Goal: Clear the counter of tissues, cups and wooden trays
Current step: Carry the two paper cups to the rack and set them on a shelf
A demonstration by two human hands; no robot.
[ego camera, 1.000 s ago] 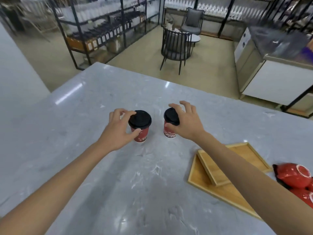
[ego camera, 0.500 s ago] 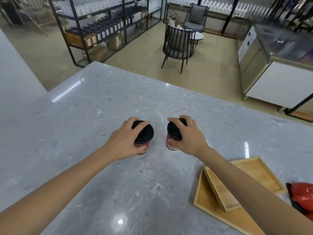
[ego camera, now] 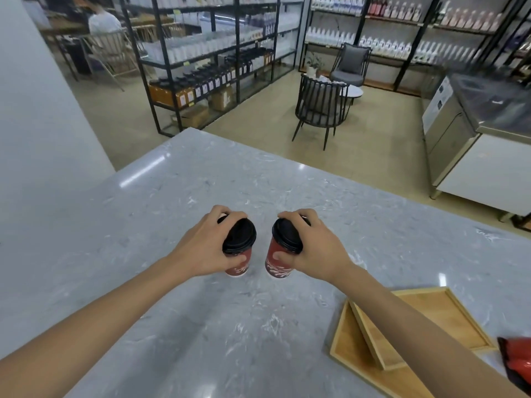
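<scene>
Two red paper cups with black lids are over the grey marble counter (ego camera: 143, 254). My left hand (ego camera: 201, 248) is wrapped around the left cup (ego camera: 240, 239). My right hand (ego camera: 316, 251) grips the right cup (ego camera: 280, 254), which tilts slightly and looks raised off the surface. Two wooden trays lie at the lower right, a smaller tray (ego camera: 439, 314) resting askew on a larger tray (ego camera: 350, 351); my right forearm crosses over them. No tissues are in view.
Something red and glossy (ego camera: 517, 360) sits at the right edge beside the trays. Beyond the counter's far edge are a black chair (ego camera: 319, 107), black shelving with bottles (ego camera: 207, 76) and a steel cabinet (ego camera: 459, 133).
Both hands have closed fully around the cups and drawn them nearer to me; the right cup now tilts and looks lifted. The camera has tipped upward, showing more of the room.
</scene>
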